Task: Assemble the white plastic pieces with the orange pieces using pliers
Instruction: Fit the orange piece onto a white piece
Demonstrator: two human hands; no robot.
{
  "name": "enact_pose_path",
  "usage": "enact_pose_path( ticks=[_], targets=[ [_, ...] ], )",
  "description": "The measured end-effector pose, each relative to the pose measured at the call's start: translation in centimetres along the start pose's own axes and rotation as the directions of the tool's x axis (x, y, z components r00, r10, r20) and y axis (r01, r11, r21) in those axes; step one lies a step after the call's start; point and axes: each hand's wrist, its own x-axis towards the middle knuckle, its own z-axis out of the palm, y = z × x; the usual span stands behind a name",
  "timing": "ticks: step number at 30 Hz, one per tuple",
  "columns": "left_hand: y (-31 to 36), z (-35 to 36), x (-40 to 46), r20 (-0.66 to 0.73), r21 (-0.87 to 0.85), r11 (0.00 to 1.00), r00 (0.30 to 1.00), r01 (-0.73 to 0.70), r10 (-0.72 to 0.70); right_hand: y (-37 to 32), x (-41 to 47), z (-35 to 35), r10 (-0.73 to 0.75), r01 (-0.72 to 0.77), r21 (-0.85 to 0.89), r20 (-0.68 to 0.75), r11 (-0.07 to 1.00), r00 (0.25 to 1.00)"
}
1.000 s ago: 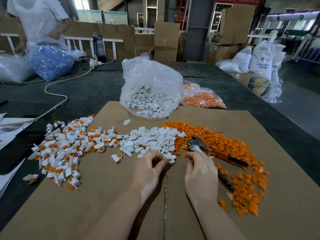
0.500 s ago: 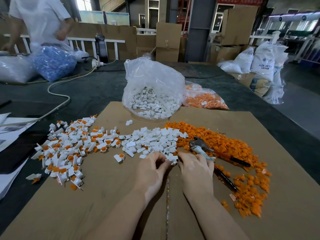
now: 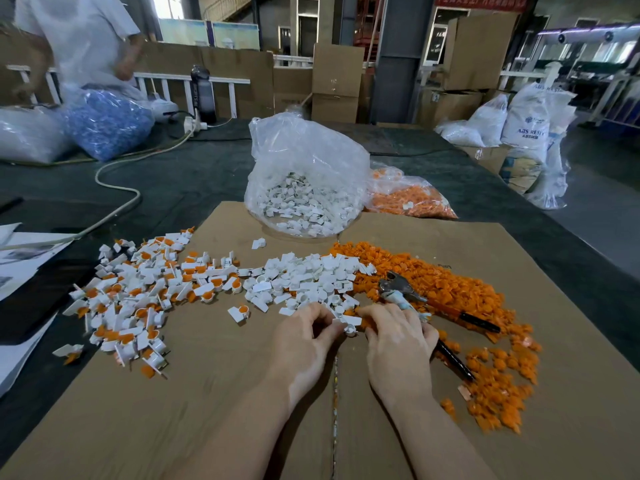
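Observation:
On the cardboard sheet, my left hand pinches a white plastic piece at its fingertips. My right hand meets it from the right and pinches a small orange piece against the white one. The pliers lie open under my right hand, with their black handles sticking out to the right. Loose white pieces lie just beyond my hands and loose orange pieces spread to the right. Joined white-and-orange pieces are heaped at the left.
A clear bag of white pieces and a bag of orange pieces stand at the cardboard's far edge. Papers lie at the left and a cable crosses the dark table. A person stands behind a blue bag.
My right hand has moved left from over the pliers to meet my left hand at the near edge of the white pile. The white piece is now pinched between both sets of fingertips.

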Motion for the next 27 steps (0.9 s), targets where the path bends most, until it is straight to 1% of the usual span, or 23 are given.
enact_pose_path(
  ticks=[2,5,7,9,13,15,18,22,24,27],
  targets=[
    [0.0,0.0,0.0,-0.002,0.002,1.0,1.0,-0.002,0.002,0.0,-0.1,-0.2,0.026,-0.02,0.1,-0.062,0.995,0.998],
    [-0.1,0.0,0.0,-0.004,0.003,1.0,1.0,-0.006,0.006,0.4,0.1,-0.5,0.029,-0.007,0.282,-0.077,0.959,0.997],
    [-0.2,-0.1,0.0,-0.013,-0.023,1.0,1.0,-0.001,0.001,0.5,0.1,-0.8,0.05,-0.027,0.432,-0.043,0.901,0.998],
    [-0.2,-0.1,0.0,-0.023,-0.047,0.999,1.0,0.006,-0.007,0.5,0.1,-1.1,0.08,-0.077,0.565,0.02,0.822,0.997],
    [0.0,-0.2,-0.1,-0.012,-0.073,0.997,1.0,0.004,-0.005,0.2,0.2,-1.5,0.098,-0.126,0.689,0.08,0.714,0.992],
    [0.1,-0.3,-0.2,0.014,-0.109,0.994,1.0,0.002,-0.001,0.1,0.1,-1.6,0.071,-0.115,0.697,0.091,0.707,0.993],
    [0.4,-0.6,-0.3,0.052,-0.139,0.99,0.999,0.007,0.0,0.0,0.0,-1.6,0.037,-0.081,0.657,0.081,0.749,0.996],
    [0.7,-0.9,-0.3,0.059,-0.206,0.978,0.998,0.03,-0.018,0.0,-0.2,-1.0,-0.002,-0.029,0.481,0.066,0.876,0.998],
    [0.8,-1.0,-0.4,0.058,-0.222,0.975,0.998,0.032,-0.02,0.0,-0.3,-0.8,-0.043,0.035,0.385,0.012,0.922,0.999],
    [0.9,-0.9,-0.5,0.066,-0.243,0.969,0.998,0.039,-0.024,-0.4,-0.5,-0.8,-0.136,0.15,0.257,-0.073,0.955,0.988]
  ],
)
